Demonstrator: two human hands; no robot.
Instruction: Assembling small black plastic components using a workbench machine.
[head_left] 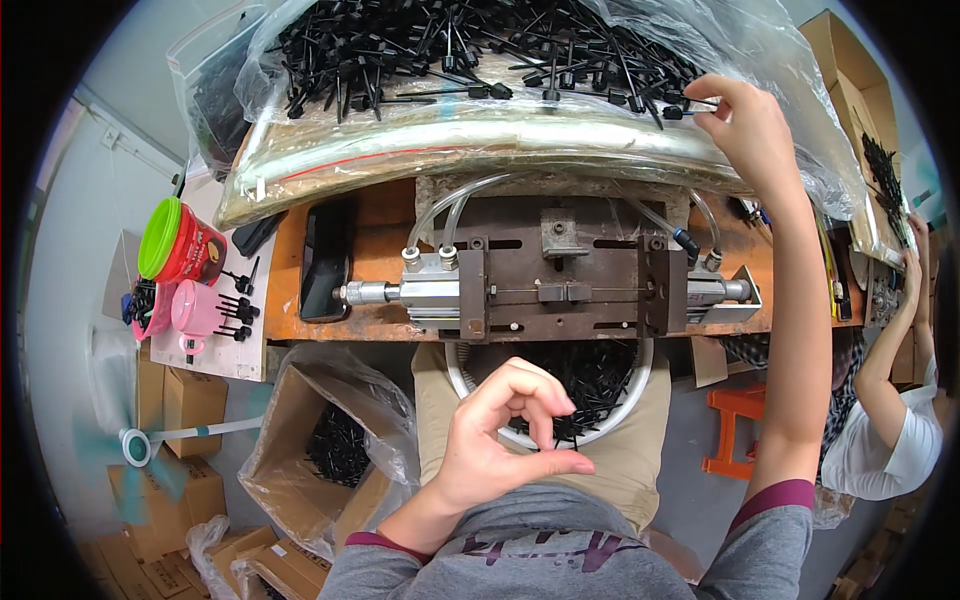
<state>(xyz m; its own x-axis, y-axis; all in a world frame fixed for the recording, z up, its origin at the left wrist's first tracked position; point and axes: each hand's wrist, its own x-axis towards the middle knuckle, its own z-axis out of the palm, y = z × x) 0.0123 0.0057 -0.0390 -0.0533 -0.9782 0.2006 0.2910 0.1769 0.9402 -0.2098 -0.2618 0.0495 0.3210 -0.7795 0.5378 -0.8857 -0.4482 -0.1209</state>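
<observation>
Over my lap, my left hand (505, 425) has its fingers curled, with the thumb apart from the index fingertip. I see nothing held in it. Reaching to the far right, my right hand (745, 130) pinches a thin-stemmed black plastic part (676, 113) at the edge of a heap of similar parts (450, 45). They lie on a clear plastic bag (480, 150). Between me and the heap stands a metal fixture (565, 295) with a cylinder at each side. Below it, a white-rimmed basin (643, 385) of black parts sits between my legs, partly behind my left hand.
A phone (325, 260) lies left of the fixture, by a red and green bucket (180, 240) and a pink cup (193, 308). An open carton (285, 430) of black parts stands at lower left, near a fan (137, 447). At right are an orange stool (735, 430) and another person (890, 430).
</observation>
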